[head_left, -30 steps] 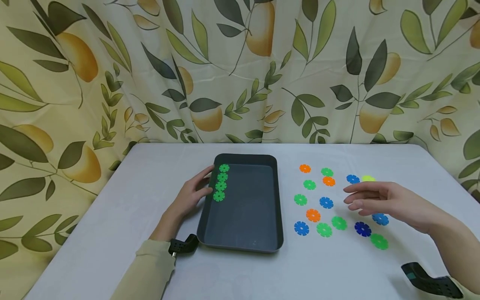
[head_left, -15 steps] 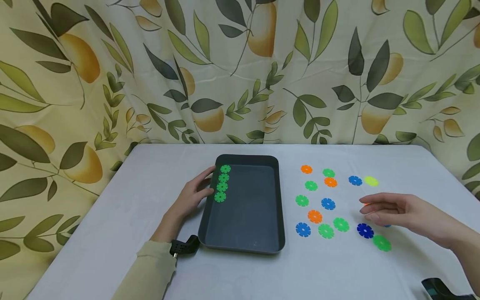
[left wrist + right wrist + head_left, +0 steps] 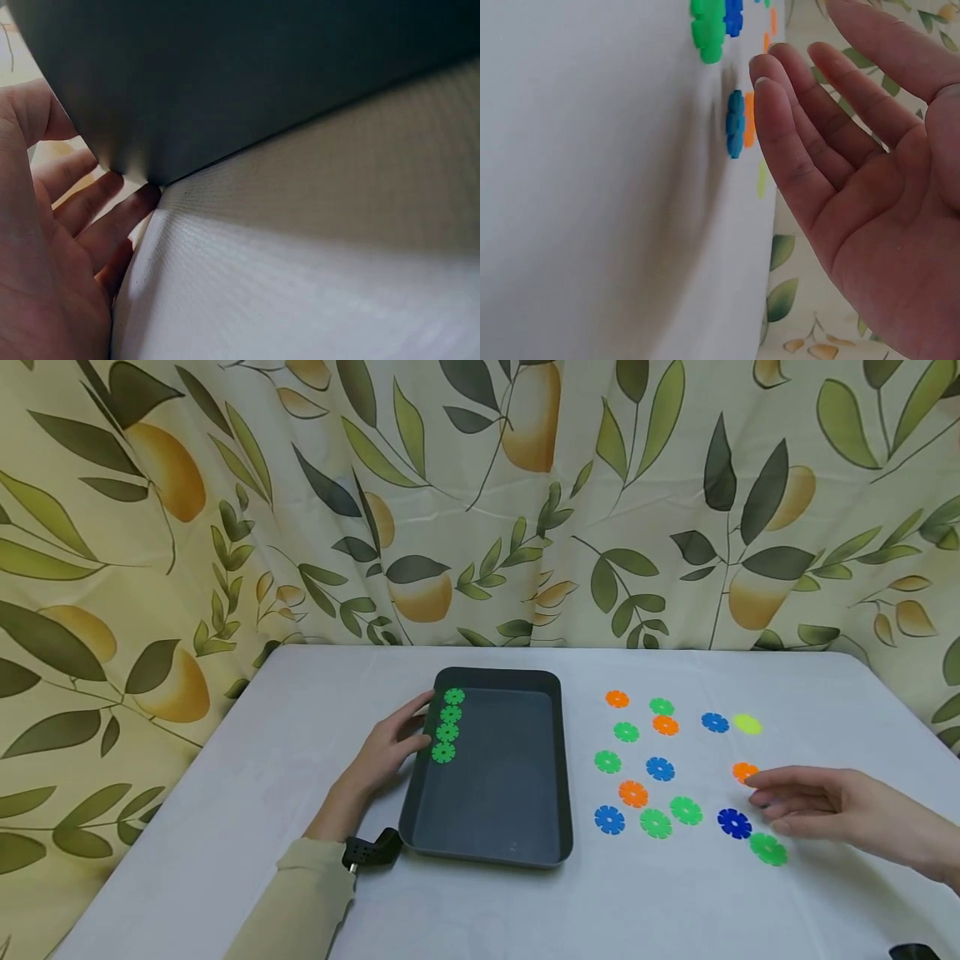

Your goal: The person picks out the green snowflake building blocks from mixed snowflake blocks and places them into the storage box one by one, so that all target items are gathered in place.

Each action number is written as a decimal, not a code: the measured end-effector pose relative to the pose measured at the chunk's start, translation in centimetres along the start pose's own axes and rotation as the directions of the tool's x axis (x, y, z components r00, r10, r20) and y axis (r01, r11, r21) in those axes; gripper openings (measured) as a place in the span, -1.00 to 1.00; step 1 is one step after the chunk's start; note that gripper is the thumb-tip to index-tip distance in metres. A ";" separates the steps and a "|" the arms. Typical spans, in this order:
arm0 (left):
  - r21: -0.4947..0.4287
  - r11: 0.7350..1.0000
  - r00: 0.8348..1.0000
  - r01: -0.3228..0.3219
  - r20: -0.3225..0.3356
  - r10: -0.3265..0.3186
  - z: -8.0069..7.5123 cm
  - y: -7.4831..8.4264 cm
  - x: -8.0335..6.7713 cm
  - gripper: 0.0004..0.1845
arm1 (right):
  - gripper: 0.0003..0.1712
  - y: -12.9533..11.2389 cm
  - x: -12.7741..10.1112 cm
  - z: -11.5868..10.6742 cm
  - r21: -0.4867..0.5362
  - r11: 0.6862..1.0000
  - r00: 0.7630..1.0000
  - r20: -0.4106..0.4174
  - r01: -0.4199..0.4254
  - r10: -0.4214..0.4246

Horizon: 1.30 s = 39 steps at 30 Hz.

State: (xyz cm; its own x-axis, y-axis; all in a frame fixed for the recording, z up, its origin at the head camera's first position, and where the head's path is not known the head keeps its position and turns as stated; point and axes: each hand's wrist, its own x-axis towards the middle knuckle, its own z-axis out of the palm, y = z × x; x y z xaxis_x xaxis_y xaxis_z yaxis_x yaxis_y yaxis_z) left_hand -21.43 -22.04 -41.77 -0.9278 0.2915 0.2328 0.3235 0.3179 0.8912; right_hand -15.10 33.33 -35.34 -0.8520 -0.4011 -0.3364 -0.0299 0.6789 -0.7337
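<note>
My left hand touches the left side of a dark grey rectangular tray, thumb and fingers spread along it. From the left wrist view, the fingertips of my left hand meet the tray's outer wall. Inside the tray, several green notched plastic discs form a column by the left wall. Over the table's right side hovers my right hand, fingers extended, holding nothing. An orange disc lies by its fingertips. Below the hand in the right wrist view is a blue disc, hidden in the head view.
Several loose discs lie right of the tray, among them a dark blue disc, a green disc and a yellow disc. The white-covered table ends at a leaf-and-fruit patterned curtain.
My right hand has moved right and toward me, uncovering the yellow and orange discs and covering a blue one. My left hand stays at the tray.
</note>
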 end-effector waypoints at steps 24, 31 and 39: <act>0.002 1.000 1.000 -0.004 -0.008 0.004 0.0 0.0 0.0 -0.28 | -0.35 2.1 -0.1 1.7 -0.171 0.985 0.997 -0.072 0.011 -0.023; 0.014 1.000 1.000 0.000 -0.006 0.000 0.2 0.0 0.0 -0.29 | -0.40 2.2 -0.4 2.5 -0.251 0.967 0.989 -0.126 0.040 -0.074; 0.005 1.000 1.000 -0.003 -0.013 0.003 0.1 -0.1 0.0 -0.28 | -0.43 2.1 -0.1 2.8 -0.308 0.950 0.981 -0.165 0.051 -0.106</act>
State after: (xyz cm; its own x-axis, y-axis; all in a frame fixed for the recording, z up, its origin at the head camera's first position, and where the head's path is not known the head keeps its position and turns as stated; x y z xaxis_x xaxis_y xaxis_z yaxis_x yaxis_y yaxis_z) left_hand -21.42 -21.95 -41.87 -0.9292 0.2810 0.2402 0.3269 0.3214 0.8887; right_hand -13.62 33.03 -38.49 -0.9187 -0.3636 -0.1544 -0.2327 0.8140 -0.5322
